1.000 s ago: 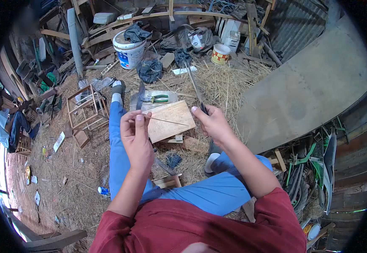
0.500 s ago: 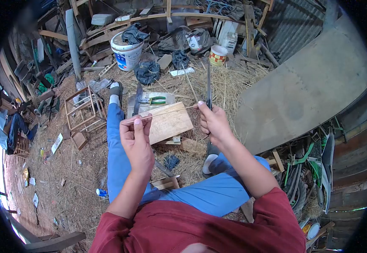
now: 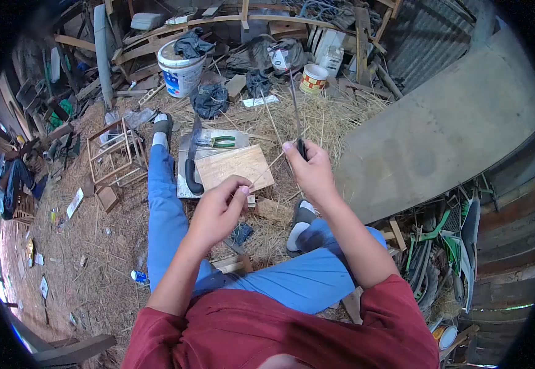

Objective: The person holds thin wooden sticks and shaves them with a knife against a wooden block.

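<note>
My right hand (image 3: 312, 167) is closed round the black handle of a knife (image 3: 296, 111), its narrow blade pointing up and away. A thin wooden strip (image 3: 275, 161) slants from my left fingers up to my right thumb, beside the knife. My left hand (image 3: 223, 208) pinches the strip's near end, fingers curled. Below the hands lies a pale wooden board (image 3: 235, 167) on a flat grey slab (image 3: 184, 146). A second, broader knife (image 3: 192, 160) with a black handle rests at the slab's left, next to green-handled pliers (image 3: 223, 142).
Ahead stand a white bucket (image 3: 180, 75) and a smaller patterned bucket (image 3: 313, 80), with black plastic bags (image 3: 210, 101) nearby. A large sheet (image 3: 439, 129) leans at right. A wooden frame (image 3: 115, 154) lies left on the straw-littered ground. Another person (image 3: 6, 175) sits far left.
My left hand has moved right and down, closer to my right hand, and the strip now slants more steeply. The knife blade tilts further left. The view has shifted slightly.
</note>
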The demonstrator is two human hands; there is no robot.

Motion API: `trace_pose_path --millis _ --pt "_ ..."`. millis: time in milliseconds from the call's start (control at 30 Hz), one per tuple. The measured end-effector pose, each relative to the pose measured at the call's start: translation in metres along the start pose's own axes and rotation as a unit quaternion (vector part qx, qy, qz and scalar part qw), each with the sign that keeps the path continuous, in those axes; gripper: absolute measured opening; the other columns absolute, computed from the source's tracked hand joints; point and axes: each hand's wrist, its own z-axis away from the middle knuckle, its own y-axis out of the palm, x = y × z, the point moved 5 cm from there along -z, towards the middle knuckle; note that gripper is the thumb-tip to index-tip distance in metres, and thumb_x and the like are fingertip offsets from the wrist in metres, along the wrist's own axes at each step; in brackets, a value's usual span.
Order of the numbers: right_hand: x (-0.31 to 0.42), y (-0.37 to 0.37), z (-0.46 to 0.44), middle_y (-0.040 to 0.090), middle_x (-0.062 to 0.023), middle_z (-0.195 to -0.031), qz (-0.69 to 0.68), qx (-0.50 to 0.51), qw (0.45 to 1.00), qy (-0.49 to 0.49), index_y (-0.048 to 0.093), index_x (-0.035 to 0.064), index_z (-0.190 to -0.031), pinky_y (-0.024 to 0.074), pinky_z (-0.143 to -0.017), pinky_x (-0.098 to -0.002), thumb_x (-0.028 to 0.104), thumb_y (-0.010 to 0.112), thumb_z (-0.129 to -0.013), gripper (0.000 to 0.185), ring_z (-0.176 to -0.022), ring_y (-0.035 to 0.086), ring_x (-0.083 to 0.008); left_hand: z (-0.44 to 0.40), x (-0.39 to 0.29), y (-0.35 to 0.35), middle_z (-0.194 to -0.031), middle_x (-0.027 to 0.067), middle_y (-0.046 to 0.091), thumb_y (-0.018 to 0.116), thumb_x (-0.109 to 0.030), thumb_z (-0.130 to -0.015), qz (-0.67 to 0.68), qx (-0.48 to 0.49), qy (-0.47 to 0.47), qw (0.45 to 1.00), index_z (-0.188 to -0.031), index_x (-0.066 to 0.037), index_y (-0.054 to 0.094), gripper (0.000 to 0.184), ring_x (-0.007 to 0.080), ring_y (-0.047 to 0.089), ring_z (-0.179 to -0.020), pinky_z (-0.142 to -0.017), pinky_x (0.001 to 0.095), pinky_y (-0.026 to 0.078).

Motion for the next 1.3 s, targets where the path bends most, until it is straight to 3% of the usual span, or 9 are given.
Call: trace_pose_path --millis 133,300,400,667,867,933,1033,1167,1300 --pt "0.005 0.008 0.003 0.057 0.0024 -0.073 0.06 0.025 0.997 -0.043 0.063 -0.0003 -0.09 0.0406 -0.06 -0.0262 0.027 0.066 -0.099 0.029 -0.068 0.047 -0.0051 -0.001 0.009 0.008 -0.072 -0.0032 0.05 0.048 -0.016 -0.107 -0.002 -0.034 0.036 0.999 -0.105 -0.004 0.06 0.017 0.0062 0.049 -0.066 -0.059 0.0238 0.041" --pt "0.013 0.011 0.015 0.058 -0.0066 -0.068 0.181 0.077 0.971 -0.135 0.062 0.0014 -0.09 0.0431 -0.058 -0.0334 0.031 0.063 -0.1 0.032 -0.062 0.054 -0.0137 -0.003 0.015 -0.004 -0.068 -0.0068 0.041 0.045 -0.021 -0.109 0.168 -0.084 0.004 0.982 -0.106 -0.009 0.053 0.015 0.0017 0.035 -0.055 -0.047 0.0202 0.028" --pt "0.026 0.027 0.029 0.06 -0.0193 -0.071 0.284 0.157 0.919 -0.224 0.059 0.0033 -0.085 0.0461 -0.059 -0.0448 0.034 0.059 -0.1 0.034 -0.066 0.062 -0.0395 0.0 0.008 -0.003 -0.068 -0.0071 0.04 0.044 -0.024 -0.11 0.213 -0.086 -0.019 0.973 -0.106 -0.009 0.052 0.017 0.0017 0.033 -0.05 -0.044 0.0205 0.026" --pt "0.02 0.036 0.032 0.06 -0.0186 -0.07 0.307 0.184 0.895 -0.267 0.058 0.0048 -0.082 0.0464 -0.057 -0.0459 0.035 0.063 -0.098 0.035 -0.066 0.063 -0.039 0.008 0.003 0.001 -0.067 -0.0055 0.046 0.047 -0.019 -0.108 0.25 -0.082 -0.084 0.961 -0.104 -0.003 0.057 0.02 0.0021 0.037 -0.05 -0.044 0.0223 0.029" --pt "0.028 0.026 0.025 0.059 -0.0158 -0.066 0.324 0.12 0.89 -0.297 0.058 0.0062 -0.079 0.0458 -0.054 -0.0449 0.037 0.065 -0.096 0.036 -0.061 0.062 -0.0376 0.005 0.001 0.002 -0.065 -0.0071 0.044 0.048 -0.023 -0.109 0.183 -0.101 0.0 0.978 -0.104 -0.007 0.059 0.02 0.0021 0.036 -0.049 -0.043 0.0221 0.027" --pt "0.03 0.025 0.024 0.056 -0.0156 -0.066 0.33 0.127 0.878 -0.322 0.058 0.0021 -0.079 0.0437 -0.053 -0.0413 0.024 0.069 -0.092 0.028 -0.059 0.058 -0.0359 0.004 0.001 0.003 -0.065 -0.0075 0.044 0.049 -0.021 -0.109 0.194 -0.102 -0.015 0.976 -0.103 -0.007 0.059 0.018 0.0014 0.036 -0.05 -0.044 0.0216 0.027" --pt "0.036 0.033 0.034 0.056 -0.0153 -0.066 0.36 0.149 0.849 -0.358 0.058 0.0025 -0.079 0.0431 -0.053 -0.0411 0.025 0.07 -0.091 0.028 -0.058 0.058 -0.0356 0.005 0.009 0.003 -0.065 -0.0077 0.045 0.051 -0.02 -0.108 0.173 -0.115 -0.006 0.978 -0.103 -0.007 0.06 0.017 0.0012 0.036 -0.05 -0.044 0.0216 0.027" --pt "0.032 0.022 0.02 0.06 -0.0125 -0.064 0.373 0.11 0.864 -0.321 0.06 0.007 -0.075 0.0468 -0.051 -0.0435 0.04 0.071 -0.09 0.038 -0.057 0.063 -0.0345 0.006 0.002 0.003 -0.065 -0.0079 0.045 0.052 -0.019 -0.107 0.195 -0.119 -0.009 0.973 -0.101 -0.007 0.06 0.016 0.001 0.036 -0.05 -0.044 0.0217 0.028" --pt "0.032 0.032 0.03 0.06 -0.0125 -0.063 0.386 0.13 0.838 -0.363 0.06 0.008 -0.074 0.047 -0.05 -0.0429 0.042 0.071 -0.09 0.039 -0.057 0.063 -0.0339 0.005 0.005 0.008 -0.065 -0.0081 0.045 0.052 -0.018 -0.107 0.194 -0.136 -0.008 0.972 -0.102 -0.006 0.059 0.015 0.0011 0.036 -0.05 -0.044 0.0218 0.028"
